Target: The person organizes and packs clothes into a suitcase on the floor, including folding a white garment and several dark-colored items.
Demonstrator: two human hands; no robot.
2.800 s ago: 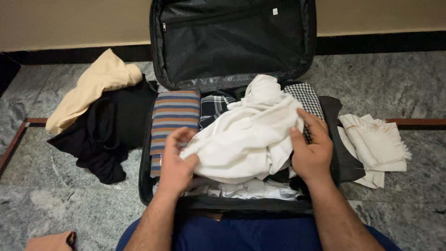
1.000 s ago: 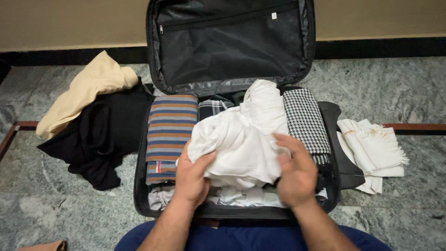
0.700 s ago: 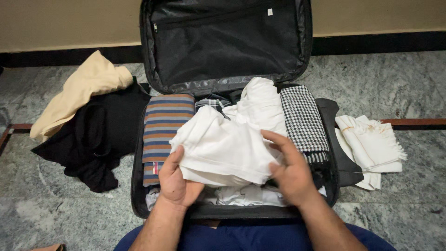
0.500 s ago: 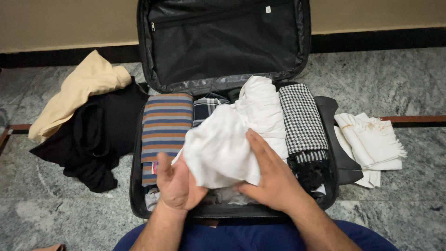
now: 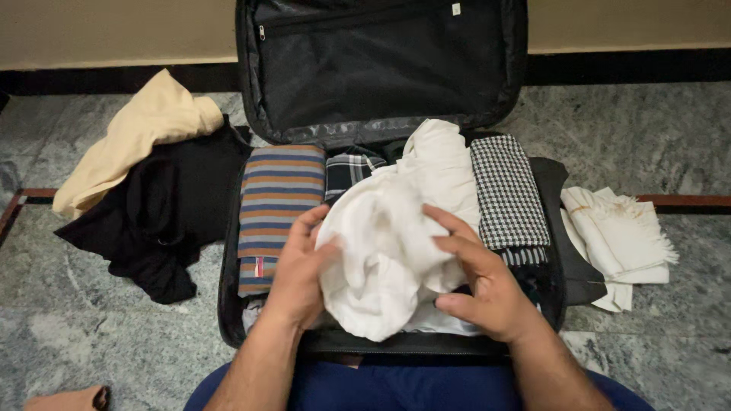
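Left hand (image 5: 298,275) fingers (image 5: 314,222) curl against the left flank of the white garment (image 5: 388,243), thumb tucked under the bundle's edge, loosely closed on the cloth. Right hand (image 5: 481,283) fingers (image 5: 448,225) are spread and half open, laid flat on the garment's right side, thumb hooked at the lower edge; pressing more than gripping. The garment sits between the two hands, touching both, bunched into a rough roll whose long axis runs from near the person up and away toward the lid, tilted slightly right. Both hands are equally close, one per flank. The bundle rests on top of the clothes packed in the open black suitcase (image 5: 228,304): striped folded shirt (image 5: 276,205) just left of it, dark plaid piece (image 5: 347,169) behind, houndstooth folded cloth (image 5: 505,190) just right, more white fabric underneath. The suitcase lid (image 5: 381,68) stands upright against the wall, zip pocket shut. The suitcase lies on a grey marble floor (image 5: 114,342). On the floor left: black garment (image 5: 160,213) with a cream garment (image 5: 137,137) partly over it. Right of the case: a fringed white cloth (image 5: 620,236), well apart from the hands. The person's blue-clad legs (image 5: 365,388) touch the case's near edge.
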